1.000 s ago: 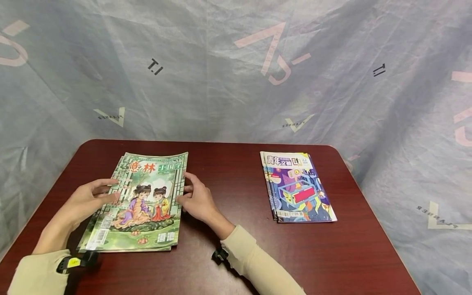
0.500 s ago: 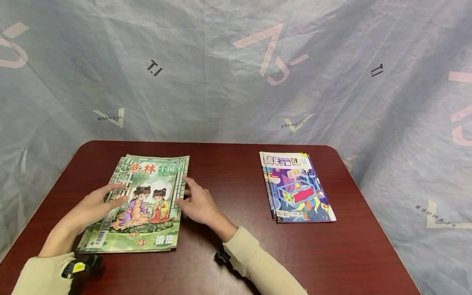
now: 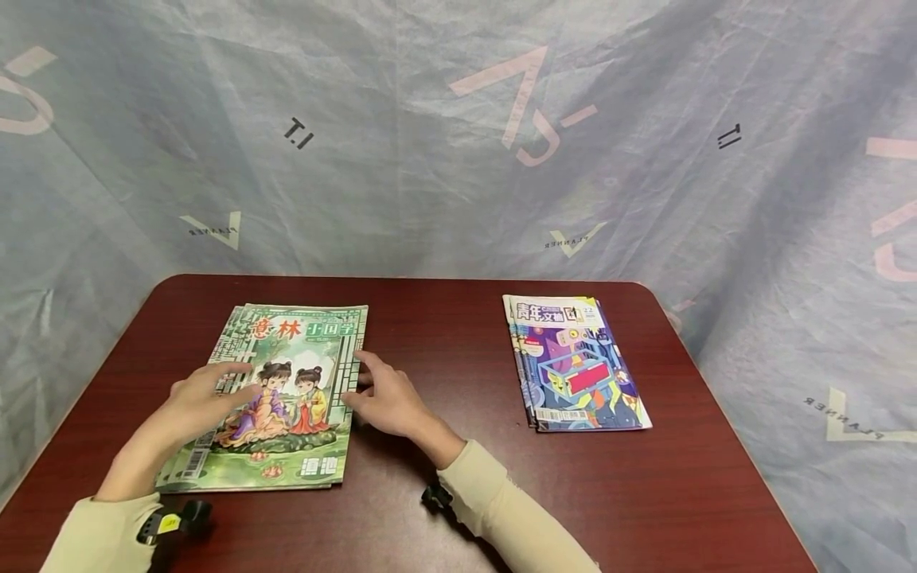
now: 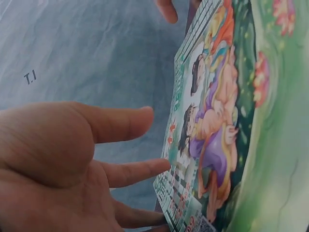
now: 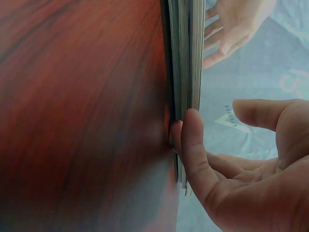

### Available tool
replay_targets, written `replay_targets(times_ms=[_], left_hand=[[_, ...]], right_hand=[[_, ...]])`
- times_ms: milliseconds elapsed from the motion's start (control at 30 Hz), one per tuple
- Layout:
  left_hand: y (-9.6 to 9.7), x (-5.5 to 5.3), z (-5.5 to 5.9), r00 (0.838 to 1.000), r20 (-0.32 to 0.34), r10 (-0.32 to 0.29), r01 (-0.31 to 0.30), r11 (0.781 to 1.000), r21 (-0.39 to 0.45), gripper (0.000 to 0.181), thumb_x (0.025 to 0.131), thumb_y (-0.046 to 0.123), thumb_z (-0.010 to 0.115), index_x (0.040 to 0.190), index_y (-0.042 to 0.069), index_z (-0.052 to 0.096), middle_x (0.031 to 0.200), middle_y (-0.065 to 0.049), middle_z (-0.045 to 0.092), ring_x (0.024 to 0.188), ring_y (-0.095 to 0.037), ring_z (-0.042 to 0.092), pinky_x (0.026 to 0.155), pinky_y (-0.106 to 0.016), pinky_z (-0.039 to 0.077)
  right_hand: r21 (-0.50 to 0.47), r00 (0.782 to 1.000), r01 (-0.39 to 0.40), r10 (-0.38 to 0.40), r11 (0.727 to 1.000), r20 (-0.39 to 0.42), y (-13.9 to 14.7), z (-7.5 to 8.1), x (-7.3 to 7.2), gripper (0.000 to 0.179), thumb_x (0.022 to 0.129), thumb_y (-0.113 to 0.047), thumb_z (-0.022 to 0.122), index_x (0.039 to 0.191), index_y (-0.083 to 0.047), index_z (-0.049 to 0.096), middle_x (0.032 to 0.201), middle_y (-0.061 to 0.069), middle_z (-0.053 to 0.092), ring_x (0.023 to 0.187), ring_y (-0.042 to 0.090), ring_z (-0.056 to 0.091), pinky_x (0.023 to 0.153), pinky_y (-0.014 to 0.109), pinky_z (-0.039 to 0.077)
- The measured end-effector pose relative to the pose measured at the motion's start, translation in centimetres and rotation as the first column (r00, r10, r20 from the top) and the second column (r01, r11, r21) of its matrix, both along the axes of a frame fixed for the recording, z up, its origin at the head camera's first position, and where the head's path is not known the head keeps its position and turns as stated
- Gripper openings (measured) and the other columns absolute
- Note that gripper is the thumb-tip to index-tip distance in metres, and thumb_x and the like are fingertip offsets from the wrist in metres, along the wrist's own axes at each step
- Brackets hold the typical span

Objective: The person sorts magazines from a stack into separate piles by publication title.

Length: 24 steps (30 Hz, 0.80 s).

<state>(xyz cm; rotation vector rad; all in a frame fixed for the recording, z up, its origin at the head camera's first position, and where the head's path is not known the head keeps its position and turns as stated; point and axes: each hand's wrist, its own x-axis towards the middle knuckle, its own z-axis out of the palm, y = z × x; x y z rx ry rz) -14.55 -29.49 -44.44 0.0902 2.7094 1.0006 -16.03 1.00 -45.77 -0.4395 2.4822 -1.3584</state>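
Note:
A stack of green magazines (image 3: 286,458) lies on the table's left part, its top cover showing two cartoon children. The magazines in it do not line up fully at the left edge. My left hand (image 3: 200,402) is over the stack's left side, thumb and fingers spread and fairly straight. In the left wrist view, the thumb stands clear of the cover; contact of the lower fingers with the edge cannot be told. At the stack's right edge is my right hand (image 3: 390,398). In the right wrist view, its fingers (image 5: 194,140) touch the pages' side, while the thumb stays apart.
A second stack of magazines (image 3: 580,374), with a purple and blue cover, lies on the right side of the dark red wooden table (image 3: 444,342). Behind the table hangs a grey printed cloth (image 3: 401,159).
My left hand has moved right, further over the green cover. The right hand has slid slightly toward me along the right edge. The green stack has shifted only slightly.

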Motion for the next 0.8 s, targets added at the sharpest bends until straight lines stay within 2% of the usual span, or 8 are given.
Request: replay_targets(times_ms=[33, 67, 100, 267, 300, 400, 600, 800], left_hand=[[0.1, 0.0, 0.0, 1.000, -0.008, -0.002, 0.002, 1.000, -0.012, 0.063, 0.116, 0.032, 0.061, 0.155, -0.015, 0.046, 0.159, -0.050, 0.032, 0.140, -0.074, 0.029, 0.107, -0.086, 0.017], [0.1, -0.1, -0.1, 1.000, -0.019, -0.005, 0.005, 1.000, -0.023, 0.063, 0.116, 0.031, 0.061, 0.154, -0.017, 0.045, 0.157, -0.051, 0.034, 0.137, -0.073, 0.033, 0.106, -0.084, 0.018], [0.1, -0.1, -0.1, 1.000, -0.023, -0.003, 0.002, 0.999, -0.037, 0.065, 0.116, 0.031, 0.061, 0.155, -0.017, 0.043, 0.157, -0.052, 0.034, 0.135, -0.074, 0.034, 0.105, -0.084, 0.021], [0.7, -0.4, 0.1, 0.999, -0.004, 0.042, -0.042, 0.996, -0.083, 0.081, 0.114, 0.036, 0.063, 0.163, -0.018, 0.027, 0.159, -0.056, 0.017, 0.137, -0.083, 0.017, 0.099, -0.091, 0.023], [1.0, -0.4, 0.2, 0.999, -0.004, 0.053, -0.054, 0.995, -0.086, 0.083, 0.113, 0.035, 0.063, 0.164, -0.018, 0.024, 0.161, -0.056, 0.013, 0.138, -0.084, 0.013, 0.099, -0.093, 0.022], [2.1, -0.7, 0.4, 0.997, -0.061, 0.055, -0.061, 0.994, -0.094, 0.084, 0.112, 0.033, 0.065, 0.165, -0.018, 0.024, 0.162, -0.055, 0.014, 0.140, -0.084, 0.012, 0.100, -0.093, 0.020], [5.0, -1.8, 1.0, 0.984, -0.176, 0.021, -0.038, 0.995, -0.091, 0.080, 0.110, 0.026, 0.069, 0.166, -0.014, 0.029, 0.166, -0.052, 0.017, 0.146, -0.081, 0.014, 0.108, -0.092, 0.018], [7.3, -3.4, 1.7, 0.978, -0.206, -0.038, 0.020, 0.996, -0.088, 0.080, 0.110, 0.025, 0.070, 0.168, -0.011, 0.029, 0.171, -0.050, 0.008, 0.153, -0.076, 0.007, 0.115, -0.091, 0.011]], right_hand=[[-0.004, 1.000, -0.010, 0.010, 1.000, -0.009, 0.1, 0.0, 0.0, 0.069, 0.105, -0.017, 0.077, 0.166, -0.008, 0.048, 0.141, 0.024, 0.072, 0.101, 0.014, 0.080, 0.096, 0.034, 0.062], [0.000, 0.999, -0.022, 0.022, 1.000, -0.043, 0.2, -0.9, -0.3, 0.069, 0.105, -0.022, 0.076, 0.167, -0.010, 0.048, 0.140, 0.022, 0.073, 0.101, 0.014, 0.080, 0.095, 0.033, 0.061], [-0.004, 0.998, -0.030, 0.029, 1.000, -0.054, 0.4, -0.9, -0.4, 0.068, 0.106, -0.022, 0.075, 0.166, -0.009, 0.049, 0.139, 0.021, 0.073, 0.102, 0.014, 0.080, 0.095, 0.033, 0.061], [-0.007, 0.994, -0.043, 0.043, 0.999, -0.097, 1.7, -0.8, -0.7, 0.058, 0.109, -0.024, 0.071, 0.162, -0.006, 0.054, 0.136, 0.020, 0.074, 0.111, 0.024, 0.079, 0.095, 0.036, 0.061], [-0.013, 0.996, -0.038, 0.037, 0.999, -0.075, 2.1, 0.3, -0.5, 0.055, 0.109, -0.019, 0.070, 0.160, -0.003, 0.056, 0.137, 0.021, 0.073, 0.113, 0.027, 0.078, 0.097, 0.037, 0.061], [0.006, 0.996, -0.032, 0.032, 0.999, -0.089, 3.3, 0.5, -0.9, 0.052, 0.111, -0.019, 0.068, 0.159, -0.003, 0.056, 0.141, 0.020, 0.072, 0.119, 0.031, 0.076, 0.100, 0.041, 0.061], [0.022, 0.986, -0.020, 0.023, 1.000, -0.164, 6.7, 1.3, -2.2, 0.047, 0.114, -0.017, 0.062, 0.158, -0.003, 0.058, 0.145, 0.021, 0.070, 0.123, 0.034, 0.075, 0.107, 0.051, 0.059], [0.103, 0.964, 0.037, -0.008, 0.994, -0.265, 10.7, 2.2, -3.5, 0.046, 0.114, -0.020, 0.062, 0.157, -0.003, 0.061, 0.151, 0.020, 0.067, 0.139, 0.037, 0.065, 0.118, 0.054, 0.050]])
